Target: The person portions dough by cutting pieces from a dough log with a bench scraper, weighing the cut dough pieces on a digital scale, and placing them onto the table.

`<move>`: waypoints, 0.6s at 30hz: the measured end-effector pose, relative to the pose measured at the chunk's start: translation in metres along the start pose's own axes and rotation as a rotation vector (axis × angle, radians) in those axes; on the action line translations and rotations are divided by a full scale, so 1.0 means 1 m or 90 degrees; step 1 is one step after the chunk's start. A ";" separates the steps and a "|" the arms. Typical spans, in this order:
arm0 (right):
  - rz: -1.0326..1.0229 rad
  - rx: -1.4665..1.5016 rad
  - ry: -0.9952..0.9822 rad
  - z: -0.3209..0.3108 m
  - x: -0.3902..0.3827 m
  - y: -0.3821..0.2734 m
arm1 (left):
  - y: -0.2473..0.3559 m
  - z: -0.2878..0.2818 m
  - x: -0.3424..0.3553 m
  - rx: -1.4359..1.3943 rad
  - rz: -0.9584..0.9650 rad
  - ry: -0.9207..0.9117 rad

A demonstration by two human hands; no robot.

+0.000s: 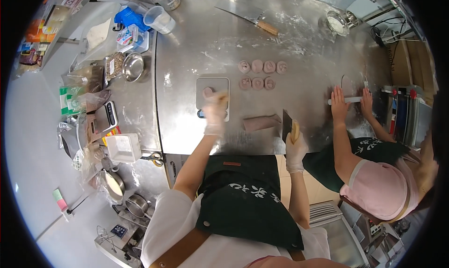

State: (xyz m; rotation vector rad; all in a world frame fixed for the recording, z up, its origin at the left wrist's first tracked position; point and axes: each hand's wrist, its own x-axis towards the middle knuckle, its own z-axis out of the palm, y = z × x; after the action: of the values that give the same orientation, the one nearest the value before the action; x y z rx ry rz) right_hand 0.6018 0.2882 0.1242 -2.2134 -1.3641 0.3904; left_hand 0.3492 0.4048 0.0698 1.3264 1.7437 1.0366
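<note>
My gloved left hand (215,117), smeared by motion, passes over the front right part of a kitchen scale (220,83); whether its fingers hold anything cannot be made out. A small pink dough piece (207,92) rests on the scale's plate. My gloved right hand (296,151) is closed round the pale handle of a dough cutter (287,124), its dark blade pointing away from me. Just left of the blade lies a thick pink dough log (261,123). Beyond it, several cut pink dough pieces (257,66) sit in two rows, with swirled tops on most.
At right, a co-worker's hands (340,104) press a white rolling pin (351,99) near a flat dough sheet (346,83). A wooden-handled long knife (266,26) lies at the back. A metal bowl (133,67), white tub (123,148) and scissors (156,159) stand or lie left.
</note>
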 end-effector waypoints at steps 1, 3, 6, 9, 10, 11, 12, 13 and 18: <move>0.026 0.030 -0.002 -0.002 -0.002 -0.008 | 0.018 -0.018 0.012 0.037 0.085 0.106; 0.050 0.060 -0.002 -0.002 -0.005 -0.023 | 0.001 -0.033 0.027 0.086 0.088 0.114; -0.027 0.042 0.025 -0.001 -0.010 -0.035 | -0.002 -0.040 0.026 0.251 0.124 0.099; -0.038 0.030 0.023 0.002 -0.018 -0.038 | -0.001 -0.049 0.022 0.340 0.166 0.090; -0.029 0.034 0.018 0.001 -0.021 -0.038 | -0.001 -0.055 0.020 0.311 0.173 0.112; -0.020 0.039 0.014 0.000 -0.025 -0.038 | -0.001 -0.061 0.020 0.282 0.180 0.134; -0.023 0.040 0.014 -0.001 -0.030 -0.038 | 0.000 -0.069 0.019 0.282 0.180 0.137; -0.002 0.041 0.010 -0.001 -0.035 -0.037 | -0.001 -0.078 0.020 0.257 0.136 0.159; 0.031 0.067 0.009 0.008 -0.058 -0.029 | -0.022 -0.110 0.025 0.142 -0.017 0.191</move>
State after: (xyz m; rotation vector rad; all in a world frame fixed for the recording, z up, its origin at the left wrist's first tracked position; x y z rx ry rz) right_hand 0.5506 0.2496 0.1325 -2.1628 -1.2551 0.4522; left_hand 0.2378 0.4057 0.0959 1.3286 2.1486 1.0953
